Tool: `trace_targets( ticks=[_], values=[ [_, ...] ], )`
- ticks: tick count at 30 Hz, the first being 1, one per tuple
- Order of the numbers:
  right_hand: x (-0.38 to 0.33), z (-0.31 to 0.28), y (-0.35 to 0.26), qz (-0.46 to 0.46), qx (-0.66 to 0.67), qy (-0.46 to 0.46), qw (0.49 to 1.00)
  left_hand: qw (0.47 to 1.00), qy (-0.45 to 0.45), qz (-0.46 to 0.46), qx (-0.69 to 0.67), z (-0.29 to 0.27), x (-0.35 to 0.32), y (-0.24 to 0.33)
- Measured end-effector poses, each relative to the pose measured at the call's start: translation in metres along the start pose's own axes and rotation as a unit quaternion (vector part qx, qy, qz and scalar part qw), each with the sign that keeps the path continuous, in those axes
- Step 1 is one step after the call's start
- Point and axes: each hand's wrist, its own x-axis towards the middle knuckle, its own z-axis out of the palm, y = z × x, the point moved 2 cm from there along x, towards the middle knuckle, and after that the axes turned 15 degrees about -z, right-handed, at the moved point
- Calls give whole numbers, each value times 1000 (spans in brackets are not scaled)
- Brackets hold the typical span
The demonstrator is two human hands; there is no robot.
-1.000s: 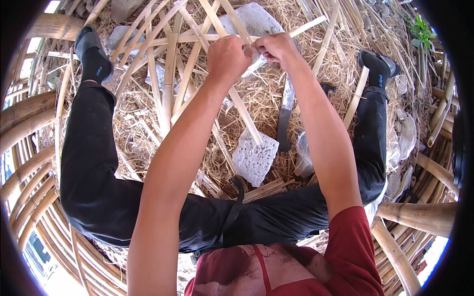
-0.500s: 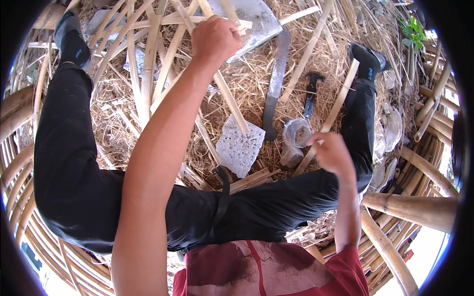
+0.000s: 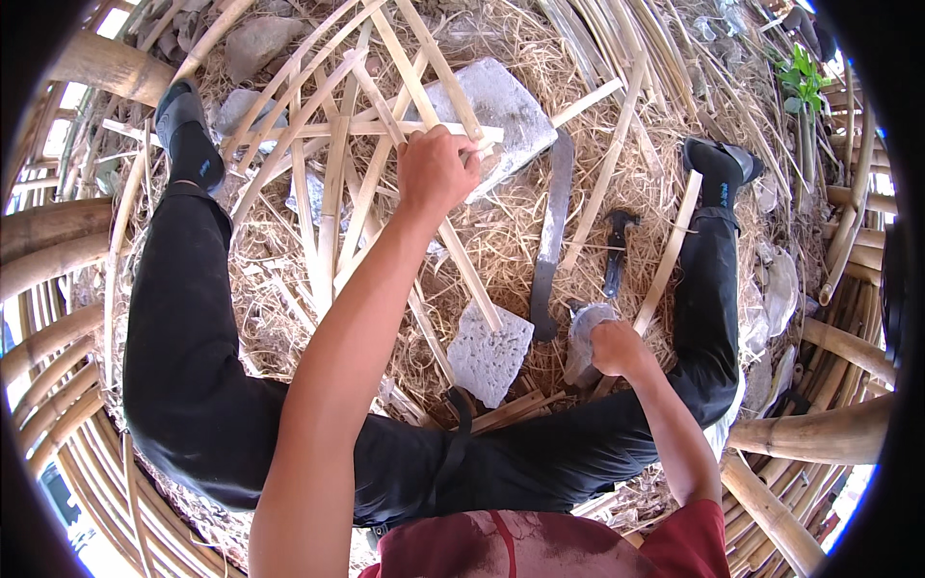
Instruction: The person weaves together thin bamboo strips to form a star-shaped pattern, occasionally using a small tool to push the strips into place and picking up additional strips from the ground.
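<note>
My left hand [image 3: 436, 171] is closed around crossing split bamboo strips [image 3: 416, 91], above a pale stone slab [image 3: 515, 116]. One strip runs from beneath that hand down to a pitted grey block [image 3: 489, 354]. At the right, my right hand [image 3: 619, 349] is at a clear plastic cup [image 3: 584, 328], its fingertips hidden at the cup's mouth. Left of the cup lies a long machete-like blade [image 3: 553, 226] with a dark lower end. A black-handled hammer [image 3: 616, 252] rests on the straw beyond the cup.
My outstretched legs [image 3: 183, 337] frame the work area. Loose straw [image 3: 511, 250] covers the ground. Another bamboo strip [image 3: 669, 252] leans beside my right leg. Bamboo poles [image 3: 809, 435] stand at both sides, and a green plant [image 3: 802, 82] grows at the far right.
My right hand has moved from beside the bamboo strip to the plastic cup. The left hand keeps its grip on the strips. The whole view has shifted, so the scene sits lower.
</note>
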Motion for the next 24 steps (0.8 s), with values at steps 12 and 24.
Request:
trace_targets(
  ticks=[12, 24],
  values=[
    [-16, -29, -1, 67, 45, 66, 995, 1000, -18, -13, -20, 0, -1, 4],
    [58, -148, 28, 81, 446, 404, 795, 999, 12, 14, -35, 6, -1, 3]
  ],
)
